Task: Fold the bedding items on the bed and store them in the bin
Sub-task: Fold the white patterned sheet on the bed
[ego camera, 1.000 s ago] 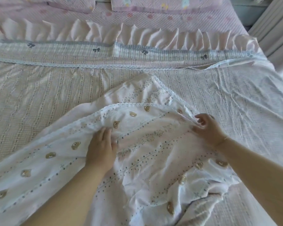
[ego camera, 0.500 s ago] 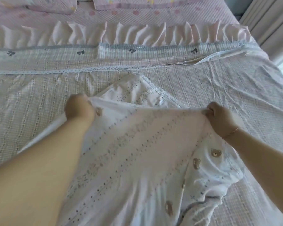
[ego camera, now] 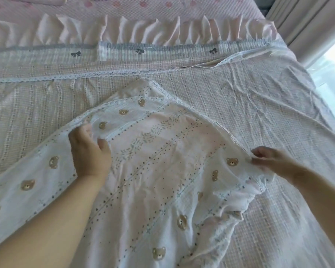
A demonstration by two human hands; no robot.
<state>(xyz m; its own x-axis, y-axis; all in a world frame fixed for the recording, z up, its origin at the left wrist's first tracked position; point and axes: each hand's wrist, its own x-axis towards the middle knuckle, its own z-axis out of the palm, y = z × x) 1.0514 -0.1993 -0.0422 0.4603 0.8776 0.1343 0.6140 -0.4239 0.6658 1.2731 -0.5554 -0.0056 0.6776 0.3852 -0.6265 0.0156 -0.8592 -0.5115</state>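
Observation:
A thin white and pale pink sheet (ego camera: pixel 159 171) printed with small bear faces, dots and leaf stripes lies rumpled over the bed in front of me. My left hand (ego camera: pixel 88 151) grips its lace-trimmed upper edge on the left, fingers tucked under the fabric and thumb on top. My right hand (ego camera: pixel 269 161) pinches the same trimmed edge at the right side. The cloth is stretched between both hands. No bin is in view.
Under the sheet lies a checked pink-grey bedspread (ego camera: pixel 259 105) with a lace strip, bow prints and a pink ruffle (ego camera: pixel 143 29) towards the head. Pink patterned pillows (ego camera: pixel 162 4) lie beyond it. Curtains (ego camera: pixel 307 22) and a bright window stand at the right bed edge.
Both hands had lifted the sheet's edge up and taut; now they have lowered it and spread it wider, the right hand moving right and nearer to me.

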